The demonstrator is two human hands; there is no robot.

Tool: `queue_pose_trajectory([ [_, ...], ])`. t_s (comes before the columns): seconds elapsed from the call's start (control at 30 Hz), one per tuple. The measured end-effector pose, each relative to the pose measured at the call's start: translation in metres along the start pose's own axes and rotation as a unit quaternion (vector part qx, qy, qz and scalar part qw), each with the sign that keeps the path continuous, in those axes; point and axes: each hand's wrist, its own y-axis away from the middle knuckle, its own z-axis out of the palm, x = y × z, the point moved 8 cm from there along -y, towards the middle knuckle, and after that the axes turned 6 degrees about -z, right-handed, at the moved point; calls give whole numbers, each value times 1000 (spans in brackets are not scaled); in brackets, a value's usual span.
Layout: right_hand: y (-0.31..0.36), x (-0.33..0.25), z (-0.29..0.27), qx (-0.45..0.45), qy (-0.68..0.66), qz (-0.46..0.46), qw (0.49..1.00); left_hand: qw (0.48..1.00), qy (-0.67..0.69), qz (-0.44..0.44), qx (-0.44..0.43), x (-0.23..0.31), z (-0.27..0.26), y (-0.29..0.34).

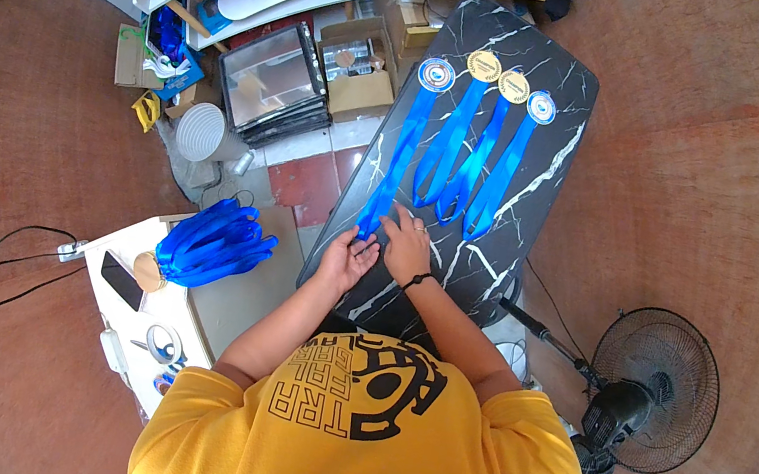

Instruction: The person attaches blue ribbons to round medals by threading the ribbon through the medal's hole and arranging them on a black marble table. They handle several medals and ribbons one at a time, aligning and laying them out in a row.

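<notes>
A person in a yellow printed shirt leans over a black marble-patterned table (513,230), which serves as the landmark here. Four medals lie in a row near the table's far end, each with a blue ribbon trailing back toward the person. The leftmost medal (437,75) has a blue and white face, and its ribbon (401,155) is the longest, running straight down to the table's near left edge.

The left hand (347,260) sits at that near left edge, palm partly up, its fingers loosely curled with the tips touching the looped end of the ribbon; whether they pinch it cannot be told. The right hand (405,245) lies just beside it, further onto the table, palm down with fingers spread and flat, pressing on the tabletop next to the same ribbon end. A dark band circles the right wrist.

The other three medals, two gold (484,65) (514,86) and one blue and white (541,107), have shorter looped ribbons ending near the table's middle.

Left of the table, a white side table (185,304) carries a bundle of blue ribbons (214,243) and a dark phone (122,281). Right of the table stands a black floor fan (653,387).
</notes>
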Motion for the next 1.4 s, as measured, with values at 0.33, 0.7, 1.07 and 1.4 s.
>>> queue_pose_trajectory([
  [0.33, 6, 5, -11, 32, 18, -8, 999, 959, -223, 125, 124, 21, 4, 16],
  [0.7, 0, 2, -6, 39, -31, -22, 999, 582, -663, 445, 151, 81, 122, 14],
  [1.07, 9, 1, -5, -1, 14, -37, 999, 440, -714, 533, 114, 81, 146, 34],
  [1.4, 0, -16, 9, -88, 67, -71, 991, 440, -754, 456, 172, 83, 146, 57],
])
